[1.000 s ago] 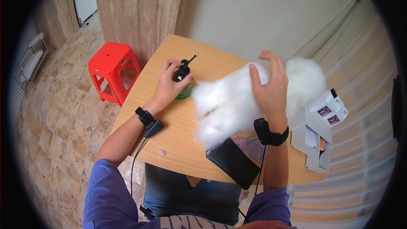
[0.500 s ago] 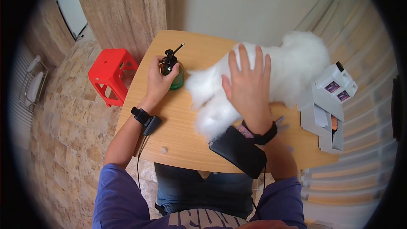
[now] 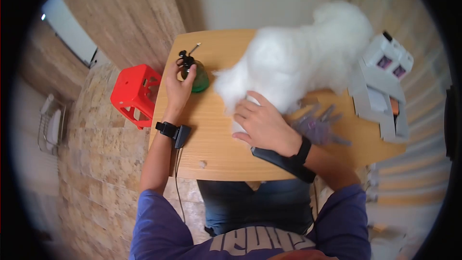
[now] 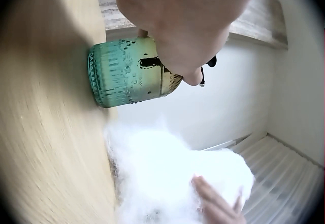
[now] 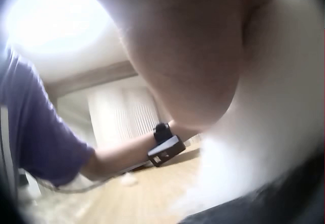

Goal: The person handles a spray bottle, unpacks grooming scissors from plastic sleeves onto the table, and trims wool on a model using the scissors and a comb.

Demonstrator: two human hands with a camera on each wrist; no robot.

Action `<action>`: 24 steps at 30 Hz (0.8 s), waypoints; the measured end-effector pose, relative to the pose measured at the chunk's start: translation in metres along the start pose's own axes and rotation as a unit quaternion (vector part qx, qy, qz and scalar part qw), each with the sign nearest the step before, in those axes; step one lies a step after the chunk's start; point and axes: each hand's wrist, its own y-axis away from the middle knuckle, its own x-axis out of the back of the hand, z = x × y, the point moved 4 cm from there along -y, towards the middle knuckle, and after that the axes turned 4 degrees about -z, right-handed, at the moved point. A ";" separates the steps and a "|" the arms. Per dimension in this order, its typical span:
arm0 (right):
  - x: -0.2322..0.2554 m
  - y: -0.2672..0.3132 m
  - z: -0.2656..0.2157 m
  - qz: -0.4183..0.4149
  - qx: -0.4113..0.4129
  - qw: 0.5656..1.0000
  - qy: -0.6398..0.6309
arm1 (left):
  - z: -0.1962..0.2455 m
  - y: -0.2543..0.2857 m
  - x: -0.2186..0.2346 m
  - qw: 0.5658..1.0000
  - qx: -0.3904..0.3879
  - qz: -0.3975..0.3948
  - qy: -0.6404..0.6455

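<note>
My left hand (image 3: pixel 179 86) grips the black neck of a green glass spray bottle (image 3: pixel 200 81), which stands upright at the table's left side. The left wrist view shows the ribbed lower part of the bottle (image 4: pixel 119 74), its base at the tabletop. A big white fluffy plush (image 3: pixel 279 58), shaped like an animal with legs, lies across the table to the right of the bottle. My right hand (image 3: pixel 264 123) has its fingers and thumb bent around the plush's near leg, covering most of it. In the right wrist view, the palm (image 5: pixel 188 56) hides the fingertips against blurred white fur.
A black flat case (image 3: pixel 284 163) lies under my right wrist at the table's front edge. Beside it is a clear bag (image 3: pixel 317 129) with purplish things. At the right stand a grey-white organizer (image 3: pixel 375 115) and white labelled bottles (image 3: pixel 389 58). A red stool (image 3: pixel 134 91) is left of the table (image 3: pixel 216 149).
My right hand has come down from the plush's body to its near leg, and its spread fingers have bent. My left hand stays on the spray bottle. The head view has shifted.
</note>
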 end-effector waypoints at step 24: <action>-0.016 0.286 0.006 0.217 -0.441 0.854 -0.172 | 0.156 0.073 -0.077 0.881 0.089 -0.463 -0.040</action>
